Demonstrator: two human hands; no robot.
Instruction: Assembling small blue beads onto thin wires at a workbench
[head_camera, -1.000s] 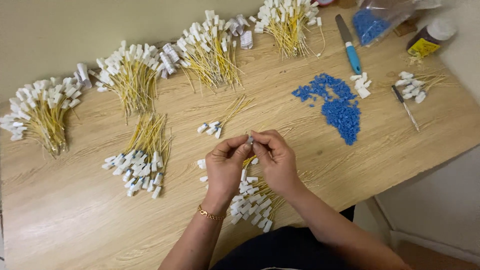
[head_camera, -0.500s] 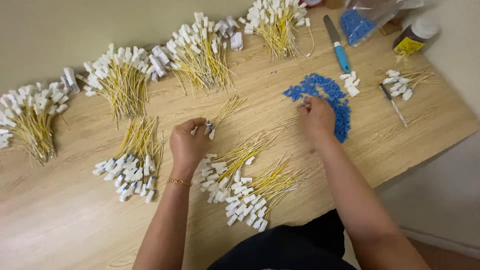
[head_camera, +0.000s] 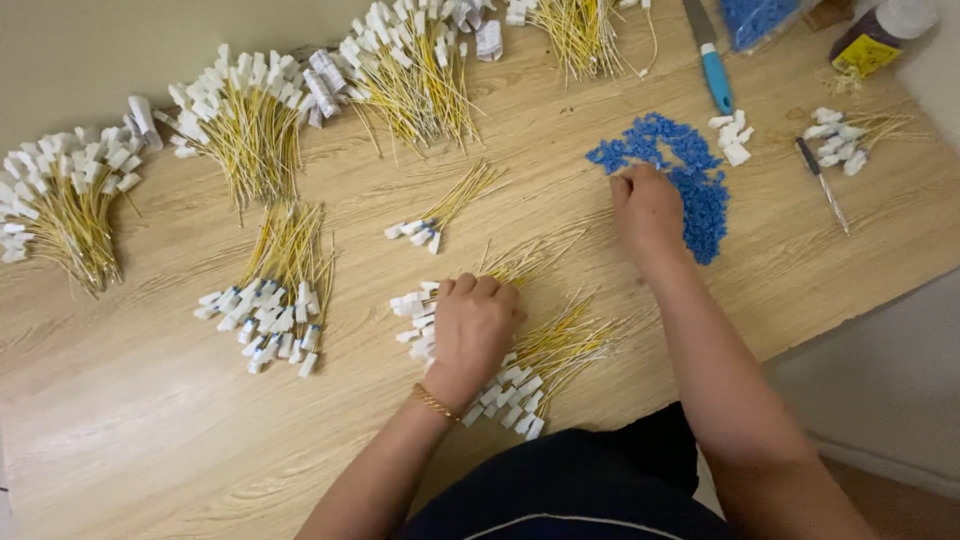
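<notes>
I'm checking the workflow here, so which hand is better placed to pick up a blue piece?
Probably the right hand: its fingertips rest at the blue pile, while the left hand lies on the yellow wires.

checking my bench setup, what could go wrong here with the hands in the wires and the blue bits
The right hand digs at the loose pile of blue pieces; a sweep could scatter them across the table. The left hand presses on yellow wires with white tags lying near the table's front edge; some might slide off or tangle.
</notes>
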